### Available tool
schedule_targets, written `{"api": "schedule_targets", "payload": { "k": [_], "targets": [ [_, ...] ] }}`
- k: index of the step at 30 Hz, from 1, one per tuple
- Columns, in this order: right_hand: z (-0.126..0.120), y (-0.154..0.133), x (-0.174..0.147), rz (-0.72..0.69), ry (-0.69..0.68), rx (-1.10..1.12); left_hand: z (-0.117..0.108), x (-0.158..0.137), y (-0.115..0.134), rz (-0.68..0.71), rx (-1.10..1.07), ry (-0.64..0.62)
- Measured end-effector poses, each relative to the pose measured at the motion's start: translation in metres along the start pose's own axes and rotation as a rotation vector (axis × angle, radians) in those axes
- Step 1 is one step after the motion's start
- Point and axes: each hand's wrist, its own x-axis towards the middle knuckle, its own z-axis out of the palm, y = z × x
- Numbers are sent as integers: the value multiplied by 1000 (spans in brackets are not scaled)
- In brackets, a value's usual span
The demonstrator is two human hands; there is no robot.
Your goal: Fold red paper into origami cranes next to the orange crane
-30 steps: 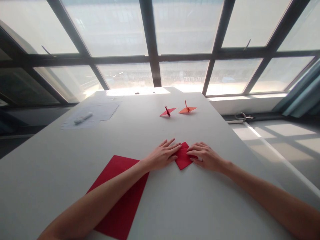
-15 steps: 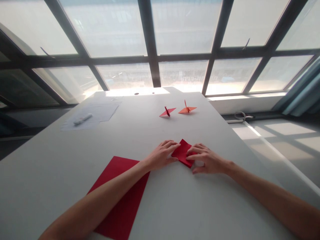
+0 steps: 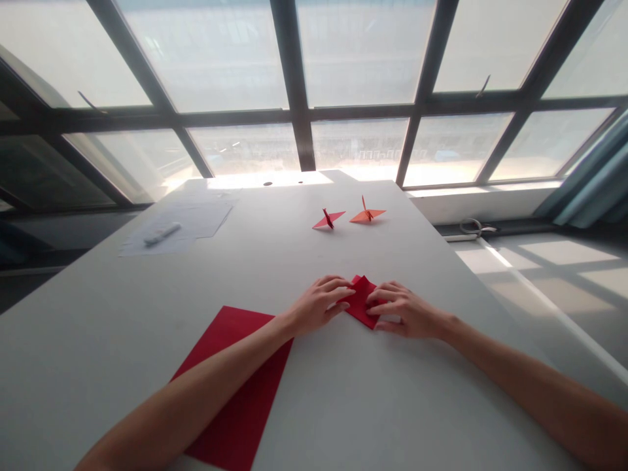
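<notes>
A small folded red paper (image 3: pixel 360 297) lies on the white table between my two hands, with a pointed flap lifted near its far corner. At its left side, my left hand (image 3: pixel 321 304) holds the edge between fingers and thumb. My right hand (image 3: pixel 405 311) grips the opposite side, its fingertips pressing on top and the thumb by the near corner. Under my left forearm rests a large red sheet of paper (image 3: pixel 255 386), partly covered by the arm.
A red paper crane (image 3: pixel 330 220) and an orange paper crane (image 3: pixel 367 214) stand farther back on the table (image 3: pixel 275 261). White sheets (image 3: pixel 206 219) with a white marker-like object (image 3: pixel 163 234) on them lie at the back left. Windows rise beyond the table.
A flap of the folded red paper has come up and inward near the far corner. Both thumbs have shifted slightly; the cranes and large sheet stay put.
</notes>
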Motion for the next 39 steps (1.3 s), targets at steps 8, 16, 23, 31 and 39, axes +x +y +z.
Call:
{"api": "schedule_targets", "payload": {
  "k": [8, 16, 23, 31, 39],
  "targets": [
    [13, 21, -4, 394, 474, -45, -1, 0, 1, 37, 9, -80],
    [19, 21, -2, 433, 354, 64, -3, 0, 5, -62, -236, -44],
    [14, 6, 1, 282, 160, 2, 4, 0, -3, -162, 23, 3],
    [11, 0, 3, 157, 78, -18, 4, -2, -1, -185, 155, -48],
    [12, -4, 3, 177, 61, -64, 1, 1, 5, -262, 136, 78]
  ]
}}
